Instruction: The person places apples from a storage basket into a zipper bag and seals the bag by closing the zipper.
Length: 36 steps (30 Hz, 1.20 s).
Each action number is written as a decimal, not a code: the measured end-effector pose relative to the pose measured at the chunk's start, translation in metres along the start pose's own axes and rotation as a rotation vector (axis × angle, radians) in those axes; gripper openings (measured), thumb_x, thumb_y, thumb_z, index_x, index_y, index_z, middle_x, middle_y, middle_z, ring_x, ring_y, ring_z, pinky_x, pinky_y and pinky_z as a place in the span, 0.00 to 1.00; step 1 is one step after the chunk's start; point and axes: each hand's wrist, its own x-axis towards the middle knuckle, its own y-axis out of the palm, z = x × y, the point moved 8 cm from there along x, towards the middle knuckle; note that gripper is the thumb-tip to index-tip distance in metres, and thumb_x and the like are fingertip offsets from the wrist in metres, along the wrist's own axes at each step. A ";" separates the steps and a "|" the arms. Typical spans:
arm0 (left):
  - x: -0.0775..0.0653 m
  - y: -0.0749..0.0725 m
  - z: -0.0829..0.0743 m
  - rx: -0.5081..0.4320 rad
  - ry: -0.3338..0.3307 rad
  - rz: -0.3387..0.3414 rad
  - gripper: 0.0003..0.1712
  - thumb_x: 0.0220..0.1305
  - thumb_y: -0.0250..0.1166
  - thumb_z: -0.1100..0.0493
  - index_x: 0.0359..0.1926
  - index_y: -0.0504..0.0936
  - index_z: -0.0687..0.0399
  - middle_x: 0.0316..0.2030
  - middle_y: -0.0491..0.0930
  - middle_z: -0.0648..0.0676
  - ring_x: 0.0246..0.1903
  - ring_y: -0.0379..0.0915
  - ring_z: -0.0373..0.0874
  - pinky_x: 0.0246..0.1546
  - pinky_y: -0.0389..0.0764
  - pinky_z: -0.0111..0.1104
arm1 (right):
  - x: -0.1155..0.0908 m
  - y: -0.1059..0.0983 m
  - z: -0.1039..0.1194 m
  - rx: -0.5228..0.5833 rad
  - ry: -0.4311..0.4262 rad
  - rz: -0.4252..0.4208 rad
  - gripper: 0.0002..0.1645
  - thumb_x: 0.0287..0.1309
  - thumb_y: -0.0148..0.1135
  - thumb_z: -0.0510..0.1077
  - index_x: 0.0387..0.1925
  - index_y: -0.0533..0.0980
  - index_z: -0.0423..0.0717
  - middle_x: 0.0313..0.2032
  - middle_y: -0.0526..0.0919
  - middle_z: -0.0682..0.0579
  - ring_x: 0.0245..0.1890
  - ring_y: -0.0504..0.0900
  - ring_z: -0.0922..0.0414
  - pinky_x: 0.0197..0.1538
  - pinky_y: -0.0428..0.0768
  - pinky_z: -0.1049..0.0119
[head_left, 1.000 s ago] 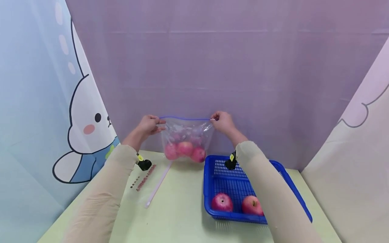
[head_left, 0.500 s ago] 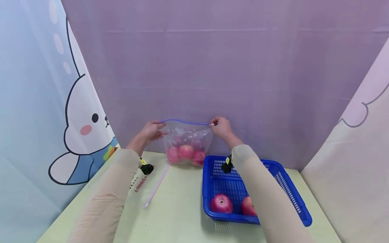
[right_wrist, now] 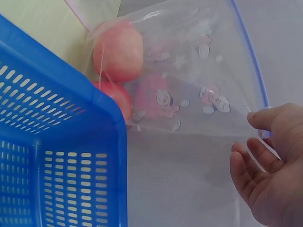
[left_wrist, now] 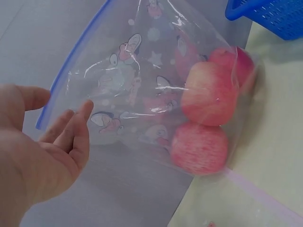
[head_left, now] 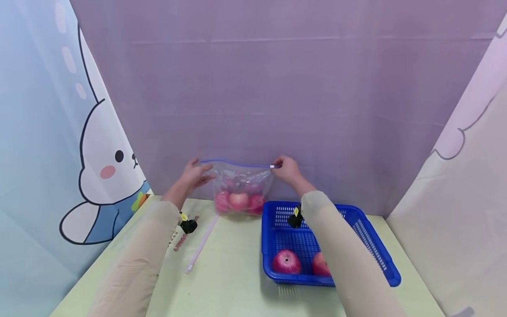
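Note:
A clear zip bag [head_left: 242,182] with cartoon prints and a blue zip strip holds several red apples [left_wrist: 208,92]. It stands on the table near the purple backdrop. At its upper left corner is my left hand [head_left: 196,175], fingers spread and loose, the thumb [left_wrist: 35,98] by the blue strip in the left wrist view. My right hand [head_left: 288,170] pinches the white slider [head_left: 273,167] at the strip's right end. In the right wrist view, this hand's [right_wrist: 279,161] thumb and index finger meet at that end, while the other fingers curl loosely below.
A blue plastic basket [head_left: 268,275] stands to the right of the bag, with red apples [head_left: 286,261] inside; my right forearm covers part of it. A pink strip [head_left: 202,246] lies left of centre. Small red and dark pieces [head_left: 180,242] lie near my left wrist.
My left hand's fingers have spread at the bag's corner. The bag's top and both hands sit slightly lower. The white slider shows more clearly by my right hand.

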 end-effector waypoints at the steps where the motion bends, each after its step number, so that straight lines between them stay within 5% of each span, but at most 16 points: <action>1: 0.000 -0.001 0.001 0.002 0.003 -0.005 0.49 0.70 0.60 0.57 0.77 0.34 0.47 0.69 0.61 0.61 0.53 0.76 0.54 0.55 0.74 0.38 | 0.000 -0.001 -0.001 0.003 -0.002 0.001 0.15 0.57 0.66 0.40 0.44 0.76 0.36 0.44 0.80 0.41 0.46 0.77 0.47 0.48 0.78 0.58; 11: -0.001 -0.006 0.010 0.005 0.028 0.025 0.30 0.75 0.53 0.56 0.72 0.55 0.58 0.65 0.68 0.62 0.55 0.74 0.55 0.39 0.80 0.27 | -0.004 0.000 0.000 -0.024 -0.052 0.014 0.10 0.62 0.64 0.45 0.41 0.81 0.42 0.37 0.81 0.47 0.36 0.76 0.52 0.37 0.76 0.62; 17: 0.000 0.001 0.010 0.013 0.052 0.019 0.23 0.76 0.49 0.53 0.64 0.64 0.61 0.63 0.70 0.62 0.57 0.71 0.57 0.47 0.79 0.32 | -0.003 -0.006 -0.002 0.000 -0.057 -0.108 0.10 0.65 0.61 0.43 0.41 0.80 0.41 0.37 0.82 0.46 0.35 0.77 0.53 0.36 0.76 0.62; 26: 0.003 0.024 0.013 -0.037 0.051 0.079 0.29 0.77 0.48 0.52 0.73 0.56 0.54 0.67 0.66 0.58 0.57 0.71 0.58 0.47 0.78 0.31 | -0.010 -0.021 -0.019 0.011 -0.003 -0.241 0.10 0.59 0.57 0.38 0.40 0.79 0.37 0.38 0.81 0.42 0.38 0.77 0.49 0.42 0.77 0.56; 36: -0.005 0.010 0.025 -0.065 0.031 0.012 0.37 0.71 0.57 0.59 0.74 0.50 0.56 0.63 0.69 0.63 0.52 0.77 0.54 0.46 0.78 0.30 | -0.016 -0.013 -0.019 -0.027 -0.022 -0.128 0.14 0.58 0.60 0.41 0.45 0.76 0.40 0.45 0.81 0.43 0.45 0.78 0.48 0.49 0.77 0.55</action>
